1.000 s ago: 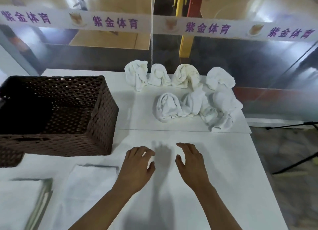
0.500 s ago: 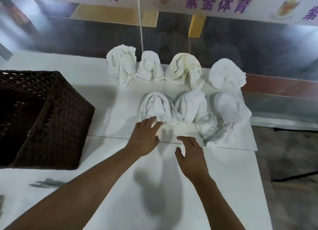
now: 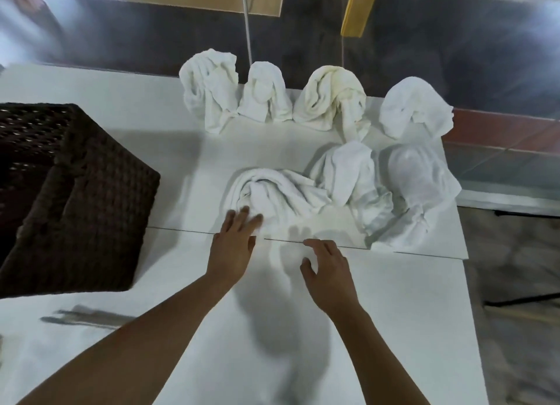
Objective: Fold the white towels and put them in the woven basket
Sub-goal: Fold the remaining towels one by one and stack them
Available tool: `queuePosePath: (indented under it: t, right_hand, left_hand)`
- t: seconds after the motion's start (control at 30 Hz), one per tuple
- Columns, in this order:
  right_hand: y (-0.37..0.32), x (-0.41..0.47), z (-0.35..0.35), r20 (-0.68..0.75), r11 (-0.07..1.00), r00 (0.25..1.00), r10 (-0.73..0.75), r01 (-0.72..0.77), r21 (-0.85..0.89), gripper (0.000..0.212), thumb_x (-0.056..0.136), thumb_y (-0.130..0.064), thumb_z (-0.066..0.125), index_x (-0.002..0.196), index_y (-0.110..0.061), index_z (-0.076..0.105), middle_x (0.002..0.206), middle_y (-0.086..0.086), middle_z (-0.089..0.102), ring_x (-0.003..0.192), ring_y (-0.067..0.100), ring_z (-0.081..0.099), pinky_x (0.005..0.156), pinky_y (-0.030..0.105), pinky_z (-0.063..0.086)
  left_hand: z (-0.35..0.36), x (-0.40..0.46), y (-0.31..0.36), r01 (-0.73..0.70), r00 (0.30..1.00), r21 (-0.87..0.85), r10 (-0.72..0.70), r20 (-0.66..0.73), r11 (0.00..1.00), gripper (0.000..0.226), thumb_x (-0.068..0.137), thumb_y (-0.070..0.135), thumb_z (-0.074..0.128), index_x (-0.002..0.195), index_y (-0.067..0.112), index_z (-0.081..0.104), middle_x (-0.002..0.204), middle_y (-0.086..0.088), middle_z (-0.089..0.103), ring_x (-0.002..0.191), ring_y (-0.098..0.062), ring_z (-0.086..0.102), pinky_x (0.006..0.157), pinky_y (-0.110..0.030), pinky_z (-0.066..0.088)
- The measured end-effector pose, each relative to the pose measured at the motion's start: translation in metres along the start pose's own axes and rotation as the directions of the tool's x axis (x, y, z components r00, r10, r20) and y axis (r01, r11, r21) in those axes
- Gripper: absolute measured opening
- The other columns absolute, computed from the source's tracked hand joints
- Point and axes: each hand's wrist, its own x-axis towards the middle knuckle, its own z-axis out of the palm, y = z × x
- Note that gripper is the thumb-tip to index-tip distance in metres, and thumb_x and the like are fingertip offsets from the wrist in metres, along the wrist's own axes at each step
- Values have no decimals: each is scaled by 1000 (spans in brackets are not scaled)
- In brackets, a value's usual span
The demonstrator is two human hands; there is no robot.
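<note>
Left hand (image 3: 235, 245) has the reach: its fingers are spread flat, tips touching the near-left edge of the nearest crumpled towel (image 3: 274, 197), nothing pinched yet. Right hand (image 3: 328, 268) hovers over the table (image 3: 394, 313) just short of that towel's near-right side, fingers loosely curved, holding nothing. The towel lies straight ahead of both hands, long axis running left to right, right end butting against the next towel (image 3: 351, 174). Six other towels sit bunched beyond and right of it, none folded. Woven basket (image 3: 78, 198) stands well left of the towel, looks empty. Likely next: left grip closes on the near edge and drags the towel toward the person, onto the bare table, to spread it.
</note>
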Motion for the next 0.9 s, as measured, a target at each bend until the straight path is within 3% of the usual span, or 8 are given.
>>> queuePosePath:
  t: [0.2, 0.33, 0.43, 0.53, 0.63, 0.7, 0.8, 0.9]
  right_hand:
    - [-17, -12, 27, 1, 999, 999, 42, -42, -8, 46, 90, -20, 64, 135, -24, 54, 126, 1, 59, 110, 25, 60, 93, 37, 46]
    - [-23, -7, 29, -112, 991, 987, 119, -125, -42, 59, 87, -19, 68, 141, -22, 44, 116, 8, 57, 91, 31, 62, 81, 42, 50]
    - [-21, 7, 32, -207, 958, 978, -14, -47, -283, 72, 80, -14, 74, 147, -22, 47, 116, 13, 58, 91, 33, 60, 79, 44, 49]
    - [-16, 26, 33, -161, 845, 968, -192, 79, -529, 77, 71, -7, 75, 144, -21, 54, 122, 15, 58, 102, 35, 58, 87, 47, 46]
    - [-9, 44, 27, -19, 767, 992, -122, 82, -636, 55, 67, -15, 83, 119, -18, 67, 126, 14, 56, 113, 36, 54, 97, 49, 39]
    - [-2, 47, 24, 52, 730, 993, -106, 113, -674, 33, 70, -20, 85, 100, -20, 71, 115, 10, 61, 106, 34, 57, 92, 47, 41]
    - [8, 35, 26, 68, 793, 985, -159, 168, -585, 16, 74, -19, 77, 87, -17, 68, 93, 5, 64, 86, 32, 63, 79, 43, 44]
    - [0, 6, 18, -63, 940, 989, -135, 108, -323, 8, 90, -19, 51, 95, -13, 56, 77, -1, 61, 73, 30, 63, 75, 41, 43]
  left_hand:
    - [4, -67, -16, -8, 998, -52, 5, -64, 999, 40, 96, 18, 61, 132, 34, 61, 155, 6, 44, 145, -28, 37, 83, -43, 55]
    - [11, -108, -25, -32, 999, -50, 30, -42, 998, 37, 98, 26, 52, 133, 35, 58, 157, 5, 41, 146, -29, 36, 87, -42, 55]
    - [14, -137, -31, -31, 999, -33, 31, -12, 999, 40, 98, 34, 39, 134, 39, 56, 159, 8, 38, 148, -27, 32, 87, -38, 53]
    - [16, -159, -34, -23, 1000, 2, 23, 5, 1000, 41, 95, 35, 39, 132, 41, 57, 158, 10, 38, 148, -26, 33, 82, -35, 51]
    - [10, -172, -36, -36, 999, 45, 35, 9, 998, 41, 92, 35, 43, 129, 36, 61, 155, 9, 44, 146, -27, 36, 87, -37, 49]
    - [6, -177, -36, -40, 999, 61, 39, 11, 997, 40, 90, 39, 48, 127, 31, 62, 152, 6, 49, 144, -29, 40, 94, -41, 48]
    - [1, -179, -34, -4, 1000, 100, 3, 11, 995, 42, 88, 45, 48, 123, 27, 64, 147, 7, 53, 142, -26, 42, 104, -46, 41]
    - [-5, -174, -31, 63, 998, 128, -63, 0, 990, 51, 90, 50, 40, 125, 23, 65, 139, 6, 60, 137, -25, 49, 107, -50, 38]
